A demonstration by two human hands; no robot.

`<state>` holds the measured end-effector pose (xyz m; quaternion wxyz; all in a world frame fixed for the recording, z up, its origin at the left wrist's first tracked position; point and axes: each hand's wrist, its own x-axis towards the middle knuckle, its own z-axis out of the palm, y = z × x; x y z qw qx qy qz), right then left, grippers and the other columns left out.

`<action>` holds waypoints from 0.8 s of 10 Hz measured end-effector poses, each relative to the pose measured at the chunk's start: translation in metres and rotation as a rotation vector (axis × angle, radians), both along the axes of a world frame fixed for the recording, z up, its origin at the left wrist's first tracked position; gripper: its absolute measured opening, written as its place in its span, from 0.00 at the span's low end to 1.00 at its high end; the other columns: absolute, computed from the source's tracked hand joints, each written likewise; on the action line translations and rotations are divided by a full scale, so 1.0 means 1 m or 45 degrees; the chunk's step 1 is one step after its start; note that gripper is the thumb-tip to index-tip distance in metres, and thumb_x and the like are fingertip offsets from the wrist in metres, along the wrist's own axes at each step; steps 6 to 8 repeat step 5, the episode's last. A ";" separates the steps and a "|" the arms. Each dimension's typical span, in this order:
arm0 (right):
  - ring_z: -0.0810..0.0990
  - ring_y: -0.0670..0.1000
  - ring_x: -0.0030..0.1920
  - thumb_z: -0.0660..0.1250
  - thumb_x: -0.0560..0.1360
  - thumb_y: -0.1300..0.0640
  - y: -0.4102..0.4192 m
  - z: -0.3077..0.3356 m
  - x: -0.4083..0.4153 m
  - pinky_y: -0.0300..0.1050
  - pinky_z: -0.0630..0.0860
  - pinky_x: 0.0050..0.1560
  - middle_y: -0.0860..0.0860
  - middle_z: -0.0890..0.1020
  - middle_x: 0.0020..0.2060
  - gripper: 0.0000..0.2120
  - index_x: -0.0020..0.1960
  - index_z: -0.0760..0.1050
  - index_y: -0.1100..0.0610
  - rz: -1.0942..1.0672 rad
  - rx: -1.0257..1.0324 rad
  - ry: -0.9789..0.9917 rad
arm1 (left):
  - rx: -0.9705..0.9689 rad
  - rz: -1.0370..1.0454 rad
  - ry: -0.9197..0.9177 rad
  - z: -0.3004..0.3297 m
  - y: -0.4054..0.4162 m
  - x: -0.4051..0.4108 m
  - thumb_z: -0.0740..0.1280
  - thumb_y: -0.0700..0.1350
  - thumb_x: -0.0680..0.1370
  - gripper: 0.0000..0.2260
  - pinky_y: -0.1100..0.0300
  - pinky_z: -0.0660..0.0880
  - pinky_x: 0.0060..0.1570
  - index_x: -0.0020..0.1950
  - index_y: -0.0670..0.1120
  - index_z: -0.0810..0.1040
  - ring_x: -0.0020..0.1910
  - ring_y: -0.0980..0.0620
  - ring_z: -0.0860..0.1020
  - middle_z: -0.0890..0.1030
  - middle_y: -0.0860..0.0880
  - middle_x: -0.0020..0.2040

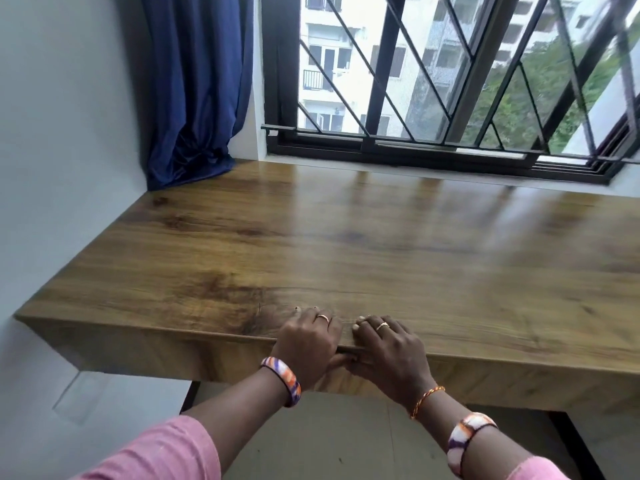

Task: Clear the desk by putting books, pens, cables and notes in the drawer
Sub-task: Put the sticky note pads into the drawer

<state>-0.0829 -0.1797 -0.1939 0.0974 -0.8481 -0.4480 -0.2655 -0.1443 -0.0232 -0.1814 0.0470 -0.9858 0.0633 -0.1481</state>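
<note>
- the left hand (306, 344) rests on the near edge of the wooden desk (346, 237), fingers laid over the top and thumb below the lip on the front panel.
- the right hand (388, 348) sits just beside it, touching, fingers bent on the top and thumb against the same front panel (173, 355).
- whether that panel is the drawer front cannot be told; it sits flush under the top.
- a ring shows on each hand, patterned bangles on both wrists.
- far left, a blue curtain (194, 88) pools on the desk corner; a barred window (450, 74) runs along the far edge.
</note>
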 end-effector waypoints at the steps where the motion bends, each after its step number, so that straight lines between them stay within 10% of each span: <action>1: 0.80 0.51 0.37 0.62 0.63 0.37 0.002 0.004 0.001 0.39 0.75 0.34 0.49 0.82 0.39 0.21 0.40 0.76 0.54 -0.017 -0.043 -0.007 | 0.035 0.012 -0.013 0.003 -0.001 0.001 0.73 0.68 0.55 0.28 0.60 0.76 0.30 0.38 0.45 0.79 0.32 0.48 0.79 0.81 0.47 0.34; 3: 0.79 0.49 0.36 0.69 0.58 0.42 0.000 0.014 -0.010 0.39 0.71 0.31 0.46 0.80 0.37 0.16 0.39 0.72 0.50 -0.050 -0.076 0.286 | -0.002 0.172 0.363 0.049 -0.019 0.000 0.69 0.63 0.67 0.22 0.56 0.75 0.41 0.47 0.46 0.77 0.48 0.46 0.77 0.79 0.46 0.46; 4: 0.78 0.50 0.36 0.64 0.63 0.51 -0.010 0.037 0.004 0.43 0.73 0.34 0.47 0.79 0.34 0.07 0.39 0.72 0.52 0.107 0.079 0.814 | -0.130 0.221 0.474 0.082 -0.040 0.022 0.62 0.50 0.75 0.13 0.54 0.73 0.51 0.55 0.46 0.76 0.58 0.42 0.75 0.76 0.44 0.57; 8: 0.78 0.46 0.39 0.60 0.65 0.57 -0.035 0.082 0.045 0.43 0.74 0.40 0.46 0.82 0.38 0.09 0.43 0.75 0.49 0.078 0.402 0.790 | -0.274 0.241 0.238 0.118 -0.074 0.061 0.59 0.49 0.76 0.12 0.55 0.72 0.50 0.56 0.48 0.76 0.56 0.43 0.76 0.77 0.46 0.56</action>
